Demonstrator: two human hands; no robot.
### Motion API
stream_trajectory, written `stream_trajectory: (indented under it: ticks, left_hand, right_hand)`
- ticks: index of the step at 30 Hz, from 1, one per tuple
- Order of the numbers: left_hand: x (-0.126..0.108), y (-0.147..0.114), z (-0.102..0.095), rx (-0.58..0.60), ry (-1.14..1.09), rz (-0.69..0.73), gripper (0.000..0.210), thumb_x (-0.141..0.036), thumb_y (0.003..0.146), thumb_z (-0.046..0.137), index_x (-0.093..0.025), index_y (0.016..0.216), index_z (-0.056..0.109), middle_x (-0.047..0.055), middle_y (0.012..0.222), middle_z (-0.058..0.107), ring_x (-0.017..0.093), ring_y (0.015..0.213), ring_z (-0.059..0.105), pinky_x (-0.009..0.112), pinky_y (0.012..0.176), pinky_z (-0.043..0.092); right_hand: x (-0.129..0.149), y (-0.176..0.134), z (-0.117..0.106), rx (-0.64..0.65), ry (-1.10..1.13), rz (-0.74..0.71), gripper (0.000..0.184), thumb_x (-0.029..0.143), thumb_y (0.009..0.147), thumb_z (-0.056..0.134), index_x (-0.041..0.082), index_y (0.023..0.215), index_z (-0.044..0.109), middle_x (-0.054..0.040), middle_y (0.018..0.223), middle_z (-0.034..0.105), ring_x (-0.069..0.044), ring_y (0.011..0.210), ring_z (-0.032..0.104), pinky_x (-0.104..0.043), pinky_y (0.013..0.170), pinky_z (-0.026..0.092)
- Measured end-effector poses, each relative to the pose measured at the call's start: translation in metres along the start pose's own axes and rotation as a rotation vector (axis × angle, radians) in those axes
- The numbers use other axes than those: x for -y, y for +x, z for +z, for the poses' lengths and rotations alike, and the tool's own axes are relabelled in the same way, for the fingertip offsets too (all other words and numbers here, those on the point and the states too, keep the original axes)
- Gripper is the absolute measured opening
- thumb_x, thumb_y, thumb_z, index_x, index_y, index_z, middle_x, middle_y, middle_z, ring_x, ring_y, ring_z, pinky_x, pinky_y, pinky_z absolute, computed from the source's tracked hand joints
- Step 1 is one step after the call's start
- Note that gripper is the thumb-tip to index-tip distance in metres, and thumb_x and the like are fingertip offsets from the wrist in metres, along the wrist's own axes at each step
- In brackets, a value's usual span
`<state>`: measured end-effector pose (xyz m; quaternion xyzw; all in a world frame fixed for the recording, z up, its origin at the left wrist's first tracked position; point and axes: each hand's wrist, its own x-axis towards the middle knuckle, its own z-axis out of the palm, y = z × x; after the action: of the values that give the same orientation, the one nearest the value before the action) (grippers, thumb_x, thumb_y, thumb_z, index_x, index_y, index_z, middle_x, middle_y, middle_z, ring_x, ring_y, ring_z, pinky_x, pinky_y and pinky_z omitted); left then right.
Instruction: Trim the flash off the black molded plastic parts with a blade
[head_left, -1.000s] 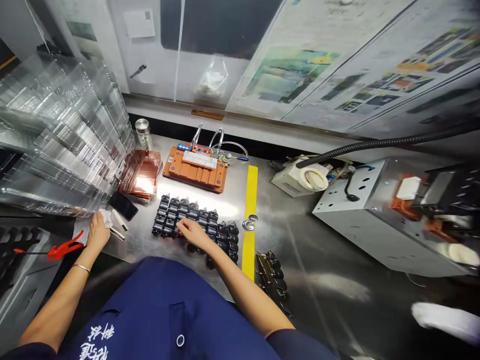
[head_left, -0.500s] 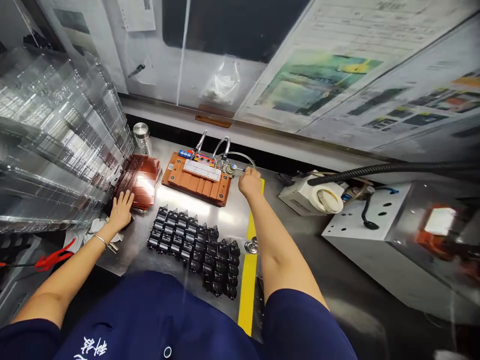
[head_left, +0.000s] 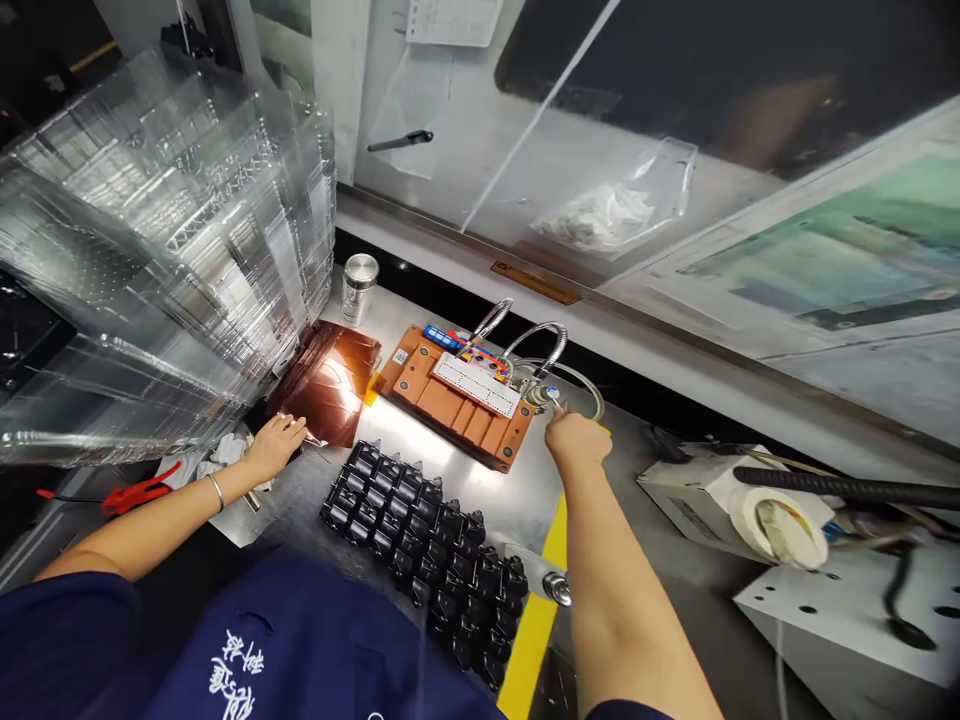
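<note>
My left hand [head_left: 276, 448] lies on the near edge of a stack of shiny copper-brown film sheets [head_left: 337, 375], fingers stretched out. My right hand [head_left: 579, 440] is at the right end of an orange-brown block fixture [head_left: 472, 430], its fingers curled beside a small round valve [head_left: 536, 392] with a blue-and-white top. The back of the hand hides what the fingers hold. The fixture carries a white perforated strip [head_left: 476, 385], a blue part and curved metal-sheathed hoses. Rows of black moulded parts [head_left: 427, 540] lie in front of the fixture.
Clear plastic trays [head_left: 217, 200] are stacked high at the left. A lidded jar [head_left: 358, 290] stands behind the film. Yellow tape [head_left: 534, 640] runs along the bench, with a round metal knob [head_left: 556, 588] beside it. White equipment [head_left: 720, 510] with a black hose stands at the right.
The camera view has turned and come closer, so the bench things appear shifted right. My left hand stays at the film stack. My right hand stays by the valve, now nearer its round top.
</note>
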<state>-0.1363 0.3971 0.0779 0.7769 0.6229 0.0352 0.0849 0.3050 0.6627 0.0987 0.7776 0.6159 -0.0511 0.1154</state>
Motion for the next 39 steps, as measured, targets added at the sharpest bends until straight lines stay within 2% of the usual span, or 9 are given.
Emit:
stream_trajectory:
  ticks: [6,9,11,13,19,26,31,36,39]
  left_hand:
    - [-0.006,0.018,-0.028,-0.023,-0.059,-0.035,0.028,-0.012,0.090,0.046,-0.014,0.073,0.068,0.010,0.075,0.069,0.022,0.077,0.063,0.039,0.076,0.048]
    - [-0.018,0.021,-0.045,-0.037,-0.118,-0.040,0.027,-0.017,0.092,0.045,-0.014,0.078,0.068,0.010,0.075,0.069,0.023,0.078,0.063,0.038,0.074,0.048]
    - [-0.027,0.018,-0.056,-0.036,-0.165,-0.002,0.024,-0.022,0.093,0.046,-0.015,0.086,0.068,0.009,0.082,0.070,0.021,0.082,0.063,0.037,0.077,0.049]
    - [-0.032,0.013,-0.063,-0.081,-0.350,-0.042,0.021,-0.031,0.091,0.053,-0.018,0.098,0.067,0.009,0.097,0.071,0.021,0.095,0.063,0.037,0.088,0.048]
    - [-0.005,0.014,-0.065,-0.126,-1.439,-0.917,0.042,-0.050,0.084,0.060,-0.014,0.106,0.058,0.019,0.115,0.064,0.028,0.109,0.063,0.049,0.093,0.049]
    - [-0.004,0.034,-0.060,0.077,-1.652,-0.845,0.039,-0.046,0.080,0.067,-0.013,0.100,0.058,0.019,0.110,0.069,0.025,0.091,0.071,0.042,0.076,0.058]
    - [-0.021,0.038,-0.061,0.022,-1.565,-0.796,0.026,-0.031,0.075,0.071,-0.012,0.091,0.058,0.013,0.093,0.073,0.020,0.084,0.071,0.035,0.078,0.056]
    - [-0.048,0.032,-0.070,0.020,-1.189,-0.434,0.017,-0.026,0.082,0.059,-0.016,0.095,0.063,0.008,0.084,0.074,0.020,0.081,0.071,0.030,0.074,0.053]
    - [-0.061,0.029,-0.077,-0.004,-0.902,-0.235,0.015,-0.022,0.084,0.053,-0.018,0.086,0.067,0.005,0.079,0.073,0.017,0.072,0.068,0.028,0.073,0.051]
  right_hand:
    - [0.072,-0.088,-0.015,-0.256,0.172,0.023,0.051,0.026,0.093,0.033,0.003,0.138,0.041,-0.0260,0.131,0.053,-0.031,0.123,0.050,-0.044,0.093,0.046]
    - [0.142,-0.178,-0.001,-0.136,0.530,-0.815,0.057,0.036,0.086,0.053,0.012,0.138,0.046,-0.0184,0.134,0.055,-0.028,0.123,0.052,-0.045,0.102,0.043]
    - [0.180,-0.224,0.010,-0.019,0.516,-1.110,0.064,0.033,0.080,0.062,0.015,0.139,0.046,-0.0167,0.141,0.050,-0.031,0.130,0.046,-0.050,0.108,0.037]
    - [0.200,-0.245,0.018,0.043,0.487,-1.092,0.054,0.017,0.081,0.057,0.015,0.135,0.052,-0.0152,0.134,0.058,-0.030,0.129,0.049,-0.051,0.107,0.038]
    - [0.182,-0.256,0.031,0.060,0.552,-1.091,0.056,0.002,0.080,0.045,0.019,0.132,0.057,-0.0118,0.135,0.058,-0.024,0.127,0.052,-0.045,0.106,0.043]
    - [0.168,-0.295,0.029,0.260,0.439,-1.224,0.057,0.004,0.080,0.052,0.024,0.133,0.056,-0.0126,0.133,0.059,-0.027,0.124,0.054,-0.052,0.105,0.042]
    - [0.162,-0.285,0.008,0.407,0.620,-1.254,0.043,0.030,0.084,0.064,0.021,0.127,0.061,-0.0124,0.133,0.059,-0.028,0.128,0.051,-0.050,0.106,0.041]
    - [0.166,-0.265,-0.011,0.117,1.166,-0.791,0.034,0.042,0.088,0.058,0.019,0.108,0.071,-0.0111,0.104,0.072,-0.020,0.094,0.067,-0.034,0.086,0.054]
    - [0.167,-0.260,-0.021,0.086,1.172,-0.740,0.026,0.039,0.084,0.063,0.021,0.098,0.075,-0.0090,0.093,0.074,-0.019,0.083,0.068,-0.032,0.079,0.055]
